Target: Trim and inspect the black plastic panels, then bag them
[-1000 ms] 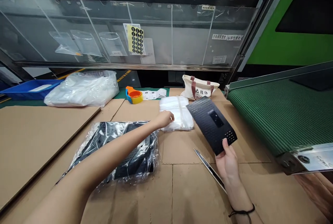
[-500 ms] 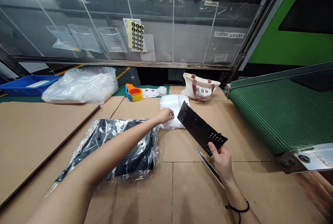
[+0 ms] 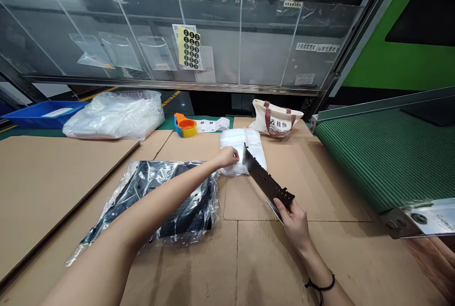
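A long black perforated plastic panel is gripped at its near end by my right hand, thumb on top. The panel is held tilted, almost edge-on, its far end over a stack of white plastic bags. Below my right hand shows a thin silvery blade-like object, mostly hidden by it. My left hand reaches to the left part of the white stack, fingertips pinched together; what they hold, if anything, is too small to make out. Beneath my left forearm lies a clear plastic bag with black parts inside.
The bench is covered with cardboard. At the back are a blue tray, a bulky bag of white plastic, tape rolls and a cloth tote bag. A green conveyor borders the right side.
My right hand has moved left a little and turned the panel from showing its broad face to nearly edge-on. My left hand stays at the white stack.
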`<state>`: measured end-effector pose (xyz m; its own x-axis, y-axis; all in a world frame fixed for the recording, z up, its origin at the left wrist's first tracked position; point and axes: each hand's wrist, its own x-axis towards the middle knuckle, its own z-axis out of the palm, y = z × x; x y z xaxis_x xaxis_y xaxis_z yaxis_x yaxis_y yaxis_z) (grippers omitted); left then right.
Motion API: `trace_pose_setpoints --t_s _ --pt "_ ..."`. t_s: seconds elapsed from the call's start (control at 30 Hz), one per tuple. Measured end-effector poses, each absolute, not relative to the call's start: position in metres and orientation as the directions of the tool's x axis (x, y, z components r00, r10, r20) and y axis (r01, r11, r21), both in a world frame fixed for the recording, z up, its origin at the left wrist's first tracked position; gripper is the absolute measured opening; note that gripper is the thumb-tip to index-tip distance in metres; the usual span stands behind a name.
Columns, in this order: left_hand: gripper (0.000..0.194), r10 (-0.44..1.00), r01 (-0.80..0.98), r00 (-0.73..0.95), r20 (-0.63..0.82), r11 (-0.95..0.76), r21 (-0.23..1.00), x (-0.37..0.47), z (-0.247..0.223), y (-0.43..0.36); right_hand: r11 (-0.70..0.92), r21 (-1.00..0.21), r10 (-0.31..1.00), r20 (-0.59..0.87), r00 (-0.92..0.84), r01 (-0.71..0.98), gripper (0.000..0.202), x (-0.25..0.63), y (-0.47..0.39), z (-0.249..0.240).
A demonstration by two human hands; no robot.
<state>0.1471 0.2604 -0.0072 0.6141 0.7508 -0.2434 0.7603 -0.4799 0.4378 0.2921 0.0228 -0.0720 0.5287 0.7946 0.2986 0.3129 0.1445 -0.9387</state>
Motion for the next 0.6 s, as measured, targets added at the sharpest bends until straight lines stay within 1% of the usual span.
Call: trace_pose_setpoints --t_s 0.2,0.37,0.47,0.6 --pt "0.024 0.754 0.766 0.612 -0.238 -0.491 0.414 0.147 -0.01 0.262 0.146 -0.94 0.745 0.311 0.59 0.31 0.025 0.292 0.023 -0.075" --pt "0.025 0.768 0.782 0.594 -0.239 -0.482 0.396 0.148 -0.016 0.261 0.136 -0.927 0.796 0.312 0.518 0.349 0.024 0.29 0.023 -0.077" --pt "0.027 0.799 0.786 0.565 -0.206 -0.445 0.429 0.149 -0.018 0.261 0.113 -0.921 0.784 0.314 0.536 0.374 0.025 0.29 0.022 -0.076" --pt "0.025 0.859 0.768 0.49 -0.151 -0.343 0.541 0.147 -0.018 0.262 0.116 -0.918 0.759 0.329 0.562 0.38 0.027 0.291 0.021 -0.077"
